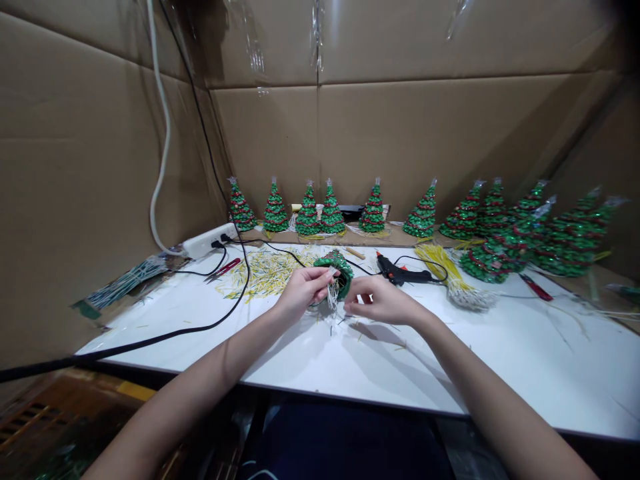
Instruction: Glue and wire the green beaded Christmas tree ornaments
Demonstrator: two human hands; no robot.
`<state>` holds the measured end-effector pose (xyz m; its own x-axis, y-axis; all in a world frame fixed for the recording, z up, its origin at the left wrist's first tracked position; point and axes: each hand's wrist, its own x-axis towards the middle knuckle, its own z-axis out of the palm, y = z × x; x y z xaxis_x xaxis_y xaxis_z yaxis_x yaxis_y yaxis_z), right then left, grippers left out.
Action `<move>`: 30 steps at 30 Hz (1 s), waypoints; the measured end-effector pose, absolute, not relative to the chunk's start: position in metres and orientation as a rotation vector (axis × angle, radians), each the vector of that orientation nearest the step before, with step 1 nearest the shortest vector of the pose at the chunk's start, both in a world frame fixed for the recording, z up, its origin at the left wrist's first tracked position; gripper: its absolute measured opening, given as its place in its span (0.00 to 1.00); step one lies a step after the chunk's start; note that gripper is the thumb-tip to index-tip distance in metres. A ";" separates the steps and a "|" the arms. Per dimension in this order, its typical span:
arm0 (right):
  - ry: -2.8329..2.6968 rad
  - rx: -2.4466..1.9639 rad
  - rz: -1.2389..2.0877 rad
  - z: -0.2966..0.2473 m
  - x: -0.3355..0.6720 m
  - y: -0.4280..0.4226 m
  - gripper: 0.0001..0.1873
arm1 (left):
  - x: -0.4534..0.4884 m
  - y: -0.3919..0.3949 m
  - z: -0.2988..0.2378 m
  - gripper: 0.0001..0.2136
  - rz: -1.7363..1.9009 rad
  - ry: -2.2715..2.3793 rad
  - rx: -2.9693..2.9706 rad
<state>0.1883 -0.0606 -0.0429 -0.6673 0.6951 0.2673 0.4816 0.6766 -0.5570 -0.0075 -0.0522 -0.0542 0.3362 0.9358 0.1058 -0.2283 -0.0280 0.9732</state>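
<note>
A small green Christmas tree lies on its side at the middle of the white table, its hollow base turned toward me. White wires hang out of that opening. My left hand is closed, thumb and fingers pinching the white wires at the left of the base. At the right of the base is my right hand, its fingers curled close to the wire ends. Whether the right fingertips grip a wire is too small to make out.
Behind stand several finished-looking trees. A black glue gun lies right of centre, beside a yellow and white wire bundle. Wire scraps, red-handled cutters and a power strip are on the left. A black cable crosses the table.
</note>
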 end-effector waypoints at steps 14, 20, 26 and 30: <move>-2.068 -0.931 0.470 -0.046 0.182 -0.059 0.10 | 0.002 -0.060 -0.062 0.15 1.112 0.922 1.608; -1.999 -0.943 0.406 -0.048 0.179 -0.061 0.12 | 0.004 -0.059 -0.069 0.12 1.055 0.825 1.609; -1.986 -0.940 0.335 -0.049 0.179 -0.061 0.12 | 0.005 -0.057 -0.074 0.13 1.045 0.843 1.621; -1.985 -0.956 0.372 -0.048 0.182 -0.059 0.10 | 0.006 -0.055 -0.076 0.13 1.037 0.863 1.622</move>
